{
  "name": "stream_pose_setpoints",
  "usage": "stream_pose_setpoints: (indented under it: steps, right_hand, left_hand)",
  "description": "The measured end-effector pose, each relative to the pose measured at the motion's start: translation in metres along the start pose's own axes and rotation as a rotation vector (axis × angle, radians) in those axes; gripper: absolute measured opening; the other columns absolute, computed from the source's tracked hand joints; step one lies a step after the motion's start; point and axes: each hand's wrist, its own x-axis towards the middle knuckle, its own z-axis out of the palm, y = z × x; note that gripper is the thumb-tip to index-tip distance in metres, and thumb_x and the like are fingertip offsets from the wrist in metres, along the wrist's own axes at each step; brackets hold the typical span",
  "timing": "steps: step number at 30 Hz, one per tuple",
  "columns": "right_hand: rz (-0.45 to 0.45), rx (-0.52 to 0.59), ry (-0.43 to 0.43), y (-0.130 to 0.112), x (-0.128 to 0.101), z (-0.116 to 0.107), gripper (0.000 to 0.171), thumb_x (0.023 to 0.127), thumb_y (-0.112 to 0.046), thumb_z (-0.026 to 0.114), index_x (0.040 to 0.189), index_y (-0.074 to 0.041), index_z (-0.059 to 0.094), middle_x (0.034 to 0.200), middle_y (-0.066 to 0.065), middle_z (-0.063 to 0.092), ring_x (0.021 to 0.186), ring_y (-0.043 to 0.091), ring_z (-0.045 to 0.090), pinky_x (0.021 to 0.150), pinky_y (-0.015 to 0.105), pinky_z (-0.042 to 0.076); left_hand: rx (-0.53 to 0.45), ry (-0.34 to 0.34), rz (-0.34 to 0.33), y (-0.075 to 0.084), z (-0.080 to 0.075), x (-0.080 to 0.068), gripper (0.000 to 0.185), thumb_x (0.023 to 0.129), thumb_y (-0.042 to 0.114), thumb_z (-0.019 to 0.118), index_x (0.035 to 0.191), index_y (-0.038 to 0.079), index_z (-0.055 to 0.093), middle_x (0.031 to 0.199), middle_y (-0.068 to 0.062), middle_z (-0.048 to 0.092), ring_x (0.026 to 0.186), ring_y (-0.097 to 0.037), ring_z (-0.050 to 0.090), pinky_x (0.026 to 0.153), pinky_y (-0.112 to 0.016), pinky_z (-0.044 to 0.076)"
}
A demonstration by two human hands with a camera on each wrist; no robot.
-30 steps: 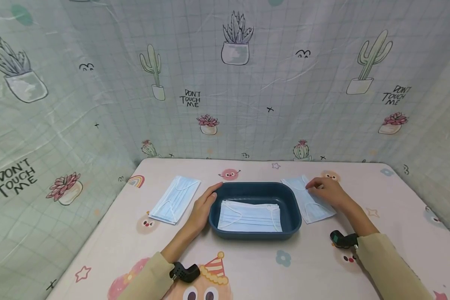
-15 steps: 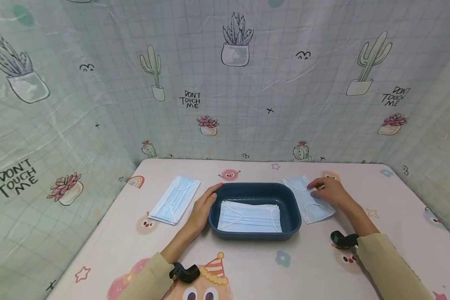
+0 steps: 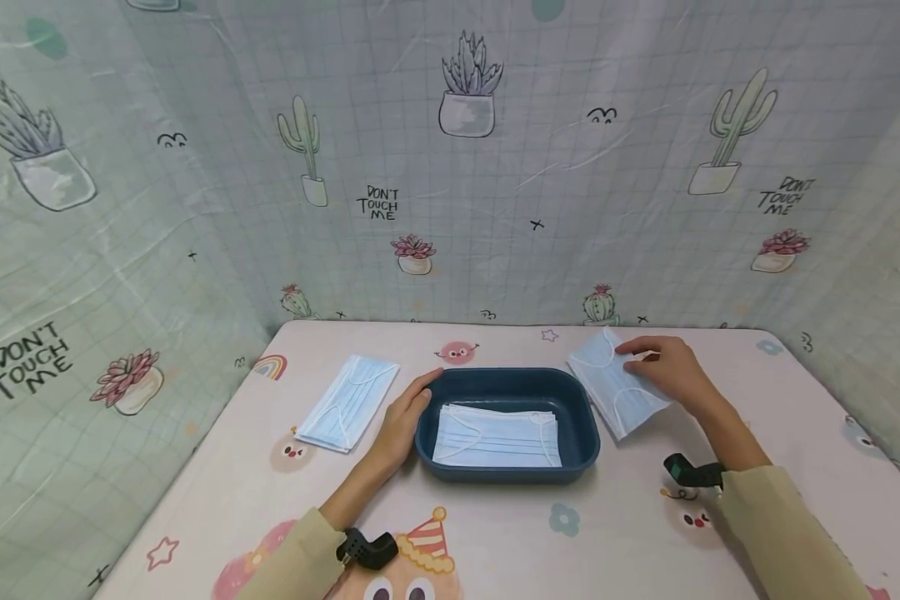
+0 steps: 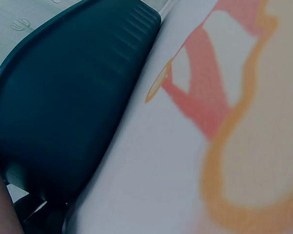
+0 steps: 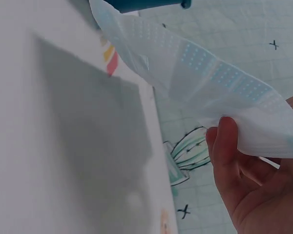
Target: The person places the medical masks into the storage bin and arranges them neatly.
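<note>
While the right hand (image 3: 666,373) is pinching a light blue paper face mask (image 3: 617,386) between thumb and fingers, the mask is hanging just above the table, right beside the dark blue plastic tray (image 3: 579,406). Its shadow is falling on the pale cartoon-print table (image 3: 495,542). The left hand (image 3: 401,418) is resting with straight fingers against the tray's left side. More blue masks (image 3: 497,435) are lying flat inside the tray. Another blue mask (image 3: 348,402) is lying on the table, just left of the left hand.
</note>
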Motion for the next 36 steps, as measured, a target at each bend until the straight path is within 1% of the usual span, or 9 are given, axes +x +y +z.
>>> stream_pose_setpoints:
  steps: [5,8,11,15,19,23,28,32,36]
  right_hand:
    - [0.002,0.027,0.036,-0.017,-0.004,-0.012,0.033,0.098,-0.013,0.067,0.130,-0.004,0.070,0.143,0.028,0.059,0.107,0.037,0.061,0.084,0.033,0.049]
    - [0.000,0.056,0.063,-0.028,-0.009,-0.020,0.034,0.099,-0.016,0.067,0.131,-0.005,0.070,0.143,0.027,0.058,0.104,0.034,0.061,0.078,0.022,0.048]
    - [-0.026,0.103,0.092,-0.040,-0.014,-0.027,0.035,0.100,-0.018,0.068,0.132,-0.005,0.069,0.137,0.027,0.062,0.095,0.029,0.062,0.070,0.018,0.051]
    - [-0.099,0.154,0.112,-0.058,-0.019,-0.030,0.036,0.099,-0.020,0.070,0.132,-0.005,0.069,0.128,0.026,0.065,0.083,0.021,0.061,0.066,0.020,0.054]
    - [-0.178,0.163,0.090,-0.084,-0.014,-0.027,0.033,0.097,-0.019,0.072,0.128,-0.007,0.072,0.129,0.022,0.066,0.081,0.022,0.061,0.065,0.021,0.056]
    - [-0.232,0.174,0.006,-0.115,-0.003,-0.018,0.029,0.095,-0.016,0.074,0.123,-0.009,0.075,0.127,0.018,0.066,0.085,0.026,0.061,0.066,0.022,0.056]
    - [-0.286,0.190,-0.166,-0.142,0.012,0.002,0.026,0.094,-0.008,0.074,0.119,-0.010,0.078,0.122,0.016,0.069,0.086,0.026,0.062,0.070,0.026,0.055]
    - [-0.362,0.220,-0.345,-0.153,0.025,0.024,0.026,0.092,-0.002,0.071,0.117,-0.006,0.078,0.123,0.019,0.072,0.083,0.025,0.063,0.071,0.026,0.054]
    - [-0.445,0.236,-0.507,-0.155,0.034,0.044,0.027,0.091,0.002,0.070,0.117,-0.002,0.077,0.125,0.019,0.073,0.087,0.026,0.066,0.076,0.024,0.054]
  left_hand:
    - [-0.007,0.004,0.010,0.000,-0.001,0.001,0.041,0.111,0.029,0.041,0.151,0.027,0.053,0.160,0.002,0.050,0.155,-0.022,0.036,0.130,-0.052,0.022]
    - [0.002,0.005,0.021,0.001,-0.001,0.002,0.041,0.111,0.028,0.041,0.150,0.026,0.054,0.159,0.002,0.050,0.155,-0.022,0.037,0.130,-0.051,0.023]
    - [0.018,0.015,0.026,0.001,0.000,0.002,0.041,0.111,0.026,0.042,0.149,0.024,0.055,0.158,0.001,0.052,0.154,-0.023,0.038,0.130,-0.051,0.024]
    - [0.020,0.034,0.016,0.001,0.001,0.001,0.041,0.110,0.021,0.041,0.149,0.019,0.056,0.157,-0.004,0.053,0.154,-0.027,0.038,0.130,-0.053,0.024]
    - [0.007,0.048,0.002,0.001,0.002,-0.001,0.042,0.111,0.016,0.039,0.150,0.013,0.054,0.158,-0.008,0.051,0.155,-0.030,0.037,0.130,-0.055,0.021]
    - [0.016,0.047,0.011,-0.001,-0.002,-0.003,0.042,0.111,0.021,0.041,0.149,0.019,0.055,0.158,-0.004,0.052,0.154,-0.027,0.038,0.130,-0.054,0.023]
    - [0.014,0.025,0.025,-0.004,-0.006,-0.003,0.040,0.111,0.027,0.042,0.149,0.027,0.055,0.157,0.003,0.052,0.153,-0.021,0.039,0.130,-0.049,0.024]
    - [0.021,0.028,0.027,-0.004,-0.004,-0.002,0.041,0.111,0.026,0.042,0.149,0.028,0.055,0.157,0.004,0.053,0.153,-0.021,0.040,0.130,-0.050,0.025]
    - [0.025,0.022,0.037,-0.003,0.000,-0.001,0.041,0.111,0.025,0.041,0.150,0.027,0.055,0.156,0.003,0.053,0.153,-0.021,0.039,0.129,-0.050,0.026]
